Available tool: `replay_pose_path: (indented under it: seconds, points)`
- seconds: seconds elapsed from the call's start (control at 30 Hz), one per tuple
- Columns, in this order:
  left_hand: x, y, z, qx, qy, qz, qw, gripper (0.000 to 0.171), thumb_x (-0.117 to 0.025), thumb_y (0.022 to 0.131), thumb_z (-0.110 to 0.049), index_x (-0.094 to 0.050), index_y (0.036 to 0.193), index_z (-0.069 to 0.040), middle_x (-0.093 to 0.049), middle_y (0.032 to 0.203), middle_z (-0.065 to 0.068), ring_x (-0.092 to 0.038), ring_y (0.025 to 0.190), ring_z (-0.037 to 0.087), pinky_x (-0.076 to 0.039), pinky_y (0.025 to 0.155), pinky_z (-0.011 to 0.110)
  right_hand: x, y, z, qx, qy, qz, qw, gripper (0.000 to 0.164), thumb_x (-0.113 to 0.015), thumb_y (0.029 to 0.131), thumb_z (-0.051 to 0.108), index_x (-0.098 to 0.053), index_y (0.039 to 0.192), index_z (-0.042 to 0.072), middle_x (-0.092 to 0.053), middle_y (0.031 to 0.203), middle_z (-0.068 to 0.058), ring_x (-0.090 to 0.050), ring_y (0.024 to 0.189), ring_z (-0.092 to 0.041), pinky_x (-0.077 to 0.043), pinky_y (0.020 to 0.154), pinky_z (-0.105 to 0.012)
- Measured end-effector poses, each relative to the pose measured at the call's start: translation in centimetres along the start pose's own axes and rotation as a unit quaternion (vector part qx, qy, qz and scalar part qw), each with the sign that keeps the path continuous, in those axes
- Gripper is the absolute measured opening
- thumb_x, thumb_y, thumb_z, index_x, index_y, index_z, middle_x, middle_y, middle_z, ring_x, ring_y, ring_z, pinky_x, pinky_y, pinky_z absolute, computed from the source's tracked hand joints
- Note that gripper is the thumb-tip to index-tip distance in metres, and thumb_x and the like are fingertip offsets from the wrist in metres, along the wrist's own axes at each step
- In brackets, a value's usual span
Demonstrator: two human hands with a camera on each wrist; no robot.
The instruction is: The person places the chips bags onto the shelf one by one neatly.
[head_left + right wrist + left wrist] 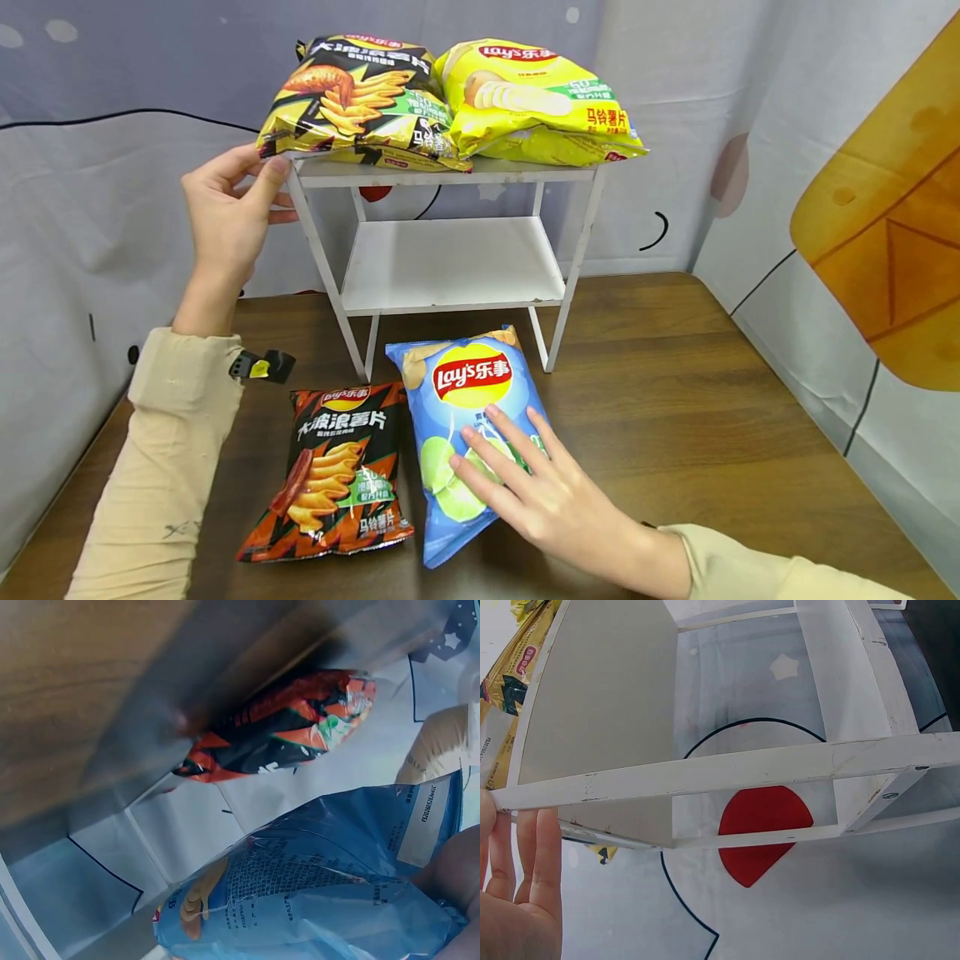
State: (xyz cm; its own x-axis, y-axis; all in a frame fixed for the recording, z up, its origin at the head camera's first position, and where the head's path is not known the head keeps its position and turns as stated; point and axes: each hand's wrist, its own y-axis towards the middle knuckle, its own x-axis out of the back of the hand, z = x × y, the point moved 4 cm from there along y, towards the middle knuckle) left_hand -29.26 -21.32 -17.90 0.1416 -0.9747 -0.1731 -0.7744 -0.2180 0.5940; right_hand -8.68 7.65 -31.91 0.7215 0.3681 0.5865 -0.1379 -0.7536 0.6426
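My left hand (236, 200) grips the top left corner of a white two-tier shelf rack (450, 267), thumb in front; the left wrist view shows its fingers (546, 862) at the frame. With fingers spread over its front, my right hand (543, 492) holds a blue bag of Lay's potato chips (472, 375). The right wrist view shows the printed back of this blue bag (300, 877), raised off the table, with part of the hand (457, 877) against it. Left of it, a black-and-orange bag of chips (337, 467) lies on the table.
On the rack's top tier sit a black-and-gold chip bag (360, 100) and a yellow chip bag (532, 100), side by side. The rack stands at the back of a brown wooden table (675, 417). Printed cloth (105, 208) hangs behind and around.
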Motion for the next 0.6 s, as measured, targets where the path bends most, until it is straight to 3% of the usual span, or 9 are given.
replay_pose_path:
  seconds: [0.6]
  points:
    - [0.0, 0.1, 0.0, -0.001, 0.005, 0.0, 1.0, 0.017, -0.074, 0.082, -0.007, -0.075, 0.099, -0.003, -0.062, 0.074, 0.001, -0.062, 0.05, 0.007, -0.055, 0.047, 0.016, -0.2, 2.6, -2.3, -0.006, -0.024, -0.019, 1.0, 0.034, -0.044, 0.097, 0.003, -0.063, 0.124, 0.013, -0.064, 0.126, -0.009, -0.06, 0.119, -0.035, -0.054, 0.094, -0.054]
